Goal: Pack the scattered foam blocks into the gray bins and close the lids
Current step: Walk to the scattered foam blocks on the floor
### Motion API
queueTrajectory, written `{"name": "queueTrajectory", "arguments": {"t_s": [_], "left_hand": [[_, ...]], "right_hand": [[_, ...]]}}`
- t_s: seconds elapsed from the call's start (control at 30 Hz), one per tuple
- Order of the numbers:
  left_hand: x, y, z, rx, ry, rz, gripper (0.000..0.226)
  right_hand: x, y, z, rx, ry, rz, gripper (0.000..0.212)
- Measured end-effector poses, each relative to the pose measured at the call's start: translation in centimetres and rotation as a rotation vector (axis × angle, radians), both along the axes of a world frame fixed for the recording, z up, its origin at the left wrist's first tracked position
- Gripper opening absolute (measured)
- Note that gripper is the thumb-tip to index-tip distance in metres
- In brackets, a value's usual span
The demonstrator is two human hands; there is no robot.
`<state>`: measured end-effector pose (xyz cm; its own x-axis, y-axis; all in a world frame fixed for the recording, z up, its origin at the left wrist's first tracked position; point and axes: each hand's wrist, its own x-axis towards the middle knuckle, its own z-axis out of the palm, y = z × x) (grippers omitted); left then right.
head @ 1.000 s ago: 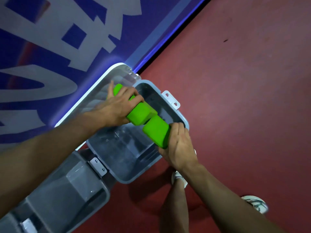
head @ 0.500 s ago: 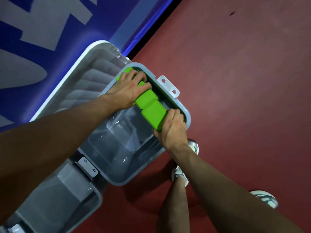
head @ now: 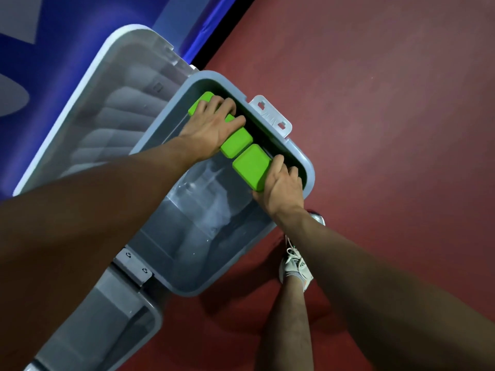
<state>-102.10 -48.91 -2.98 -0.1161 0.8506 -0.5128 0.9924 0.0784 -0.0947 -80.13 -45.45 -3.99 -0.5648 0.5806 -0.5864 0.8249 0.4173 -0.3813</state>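
Both of our hands are inside the open gray bin (head: 308, 170), working along its far wall beside the white latch (head: 270, 116).

Left hand (head: 211, 127): fingers curl over the top of a green foam block (head: 237, 144) and grip it. Green also shows past the fingertips at the bin's far corner (head: 199, 103); we cannot tell whether that is the same long block or a second one behind it.

Right hand (head: 281, 183): fingers wrap the near end of another green foam block (head: 250, 166), gripping it.

Key relation: the blocks lie end to end, touching, their shared long axis parallel to the far wall and just beside it. Each block sits directly under its own hand, the left one deeper toward the corner, the right one nearer the front rim. Whether they rest on the bin floor or hang above it, we cannot tell. We judge the next move is to let go and draw both hands out upward.

Count: green blocks, two certain, possibly three. Gray bins, two; the second bin (head: 107, 317) sits against the first at lower left and shows no blocks. Lids, one seen, swung back open (head: 112, 97) against the blue wall (head: 80, 22). Latches, two. Floor is red (head: 375, 129).
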Motion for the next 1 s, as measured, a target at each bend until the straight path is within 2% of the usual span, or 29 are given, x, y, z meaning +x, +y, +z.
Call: {"name": "queueTrajectory", "arguments": {"t_s": [0.2, 0.3, 0.47, 0.57, 0.67, 0.83, 1.0], "left_hand": [[0.7, -0.6, -0.2, -0.021, -0.022, 0.04, 0.082], [1.0, -0.5, -0.3, -0.011, -0.034, 0.066, 0.086], [1.5, -0.8, -1.2, -0.023, -0.034, 0.07, 0.089], [1.8, -0.6, -1.4, -0.043, -0.055, 0.097, 0.092], [1.5, -0.8, -1.9, -0.033, -0.028, 0.065, 0.086], [1.1, -0.7, -2.5, -0.068, -0.004, 0.042, 0.083], [2.9, 0.4, -2.9, -0.165, 0.081, 0.164, 0.067]], "right_hand": [[-0.4, 0.0, -1.0, -0.022, -0.062, 0.038, 0.08], [-0.3, -0.4, -1.5, 0.044, -0.14, 0.147, 0.09], [-0.8, -1.4, -2.8, 0.12, -0.235, 0.141, 0.074], [-1.0, -1.2, -3.4, 0.046, -0.303, 0.118, 0.081], [-2.1, -1.1, -4.2, -0.013, -0.376, 0.113, 0.088], [-3.1, -0.9, -5.0, -0.053, -0.419, 0.075, 0.083], [-3.0, -0.1, -4.8, -0.072, -0.413, 0.109, 0.083]]}}
